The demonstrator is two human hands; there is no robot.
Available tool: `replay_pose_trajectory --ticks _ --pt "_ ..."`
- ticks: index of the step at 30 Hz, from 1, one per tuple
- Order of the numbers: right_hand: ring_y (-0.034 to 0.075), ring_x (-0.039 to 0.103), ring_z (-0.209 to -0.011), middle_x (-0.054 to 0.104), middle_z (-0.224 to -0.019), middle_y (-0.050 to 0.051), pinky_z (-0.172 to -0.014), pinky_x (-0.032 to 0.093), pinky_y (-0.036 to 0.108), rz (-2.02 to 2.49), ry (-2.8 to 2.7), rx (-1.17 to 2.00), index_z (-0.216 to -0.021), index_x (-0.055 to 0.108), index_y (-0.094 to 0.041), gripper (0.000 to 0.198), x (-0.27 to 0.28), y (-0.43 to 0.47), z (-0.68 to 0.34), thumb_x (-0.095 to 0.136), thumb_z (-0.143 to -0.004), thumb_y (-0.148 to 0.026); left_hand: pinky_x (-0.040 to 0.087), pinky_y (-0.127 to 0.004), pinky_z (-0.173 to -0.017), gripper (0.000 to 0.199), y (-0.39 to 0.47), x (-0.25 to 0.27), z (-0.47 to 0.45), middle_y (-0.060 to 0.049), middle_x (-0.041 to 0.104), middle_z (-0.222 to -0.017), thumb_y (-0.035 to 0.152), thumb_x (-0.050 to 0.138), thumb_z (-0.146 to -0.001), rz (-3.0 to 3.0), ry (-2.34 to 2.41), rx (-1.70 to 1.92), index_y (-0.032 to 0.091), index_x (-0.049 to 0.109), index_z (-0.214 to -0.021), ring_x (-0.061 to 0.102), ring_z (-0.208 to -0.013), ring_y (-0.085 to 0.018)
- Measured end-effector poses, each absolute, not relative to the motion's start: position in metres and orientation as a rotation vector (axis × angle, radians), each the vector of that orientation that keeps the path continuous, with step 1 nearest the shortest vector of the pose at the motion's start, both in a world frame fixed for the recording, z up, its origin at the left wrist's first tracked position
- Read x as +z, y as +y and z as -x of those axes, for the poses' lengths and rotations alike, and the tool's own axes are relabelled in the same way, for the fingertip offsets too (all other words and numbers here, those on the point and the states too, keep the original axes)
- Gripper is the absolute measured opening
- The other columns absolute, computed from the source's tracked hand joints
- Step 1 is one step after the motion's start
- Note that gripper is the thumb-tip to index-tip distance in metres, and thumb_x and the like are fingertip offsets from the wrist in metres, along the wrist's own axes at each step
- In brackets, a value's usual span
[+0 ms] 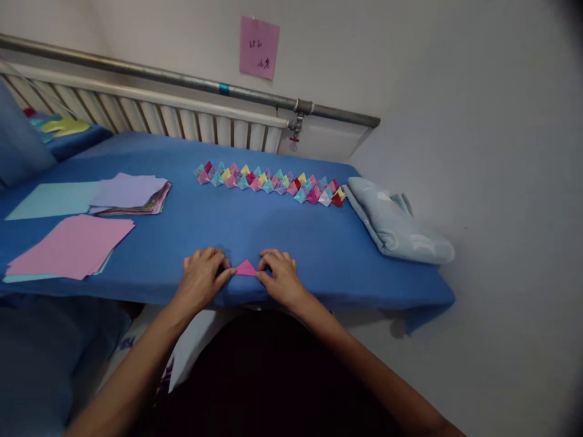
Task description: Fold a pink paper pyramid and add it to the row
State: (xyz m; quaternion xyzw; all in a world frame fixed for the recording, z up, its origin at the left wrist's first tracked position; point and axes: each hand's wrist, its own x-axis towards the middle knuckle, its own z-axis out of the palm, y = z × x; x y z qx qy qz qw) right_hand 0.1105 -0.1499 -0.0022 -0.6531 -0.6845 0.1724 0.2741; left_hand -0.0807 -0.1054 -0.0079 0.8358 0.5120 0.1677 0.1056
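A small bright pink piece of folded paper (246,268), triangular in outline, lies near the front edge of the blue-covered surface (204,230). My left hand (203,273) pinches its left corner between thumb and finger. At the opposite corner, my right hand (279,276) grips it the same way. Farther back, rows of small folded paper pieces (271,182) in pink, blue, yellow, red and purple stand side by side.
Pink paper sheets (73,246) lie at the left, with a stack topped by purple sheets (127,191) behind them. A folded light-blue blanket (396,224) sits at the right end. A radiator (182,121) and a metal pipe (159,74) run along the wall.
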Motion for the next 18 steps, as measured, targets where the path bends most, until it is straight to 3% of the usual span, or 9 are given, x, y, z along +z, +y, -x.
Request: replay_pose_trajectory --ticks 6,10,13,18 --pt "0.021 0.051 -0.099 0.063 -0.108 0.002 -0.081 0.034 0.035 1.737 -1.871 0.391 -0.074 0.06 -0.021 0.01 -0.004 -0.148 -0.113 0.063 -0.076 -0.012 0.037 -0.04 -0.08 0.018 -0.1 -0.002 0.08 -0.005 0.063 -0.096 0.038 0.056 -0.084 -2.43 1.47 0.464 0.022 0.065 -0.087 0.052 -0.092 -0.025" --pt "0.02 0.051 -0.096 0.062 -0.106 0.003 -0.081 0.035 0.034 1.644 -1.994 0.321 -0.094 0.064 -0.024 0.021 -0.002 -0.151 -0.112 0.062 -0.078 -0.01 0.037 -0.038 -0.082 0.02 -0.093 0.005 0.074 -0.004 0.064 -0.1 0.024 0.056 -0.083 -2.459 1.304 0.369 0.027 0.066 -0.1 0.055 -0.096 -0.023" --pt "0.02 0.049 -0.097 0.062 -0.109 0.004 -0.082 0.035 0.036 1.549 -2.133 0.187 -0.102 0.064 -0.024 0.026 0.0 -0.157 -0.11 0.057 -0.082 -0.008 0.037 -0.038 -0.081 0.022 -0.093 0.004 0.072 -0.003 0.064 -0.097 0.02 0.052 -0.085 -2.514 1.234 0.326 0.028 0.068 -0.096 0.055 -0.094 -0.022" --pt "0.022 0.049 -0.092 0.066 -0.103 0.006 -0.079 0.034 0.037 1.476 -2.286 0.108 -0.104 0.064 -0.021 0.018 0.006 -0.156 -0.109 0.059 -0.087 -0.021 0.036 -0.036 -0.079 0.025 -0.099 -0.008 0.076 -0.003 0.064 -0.098 0.026 0.046 -0.091 -2.576 1.231 0.46 0.03 0.068 -0.103 0.053 -0.09 -0.021"
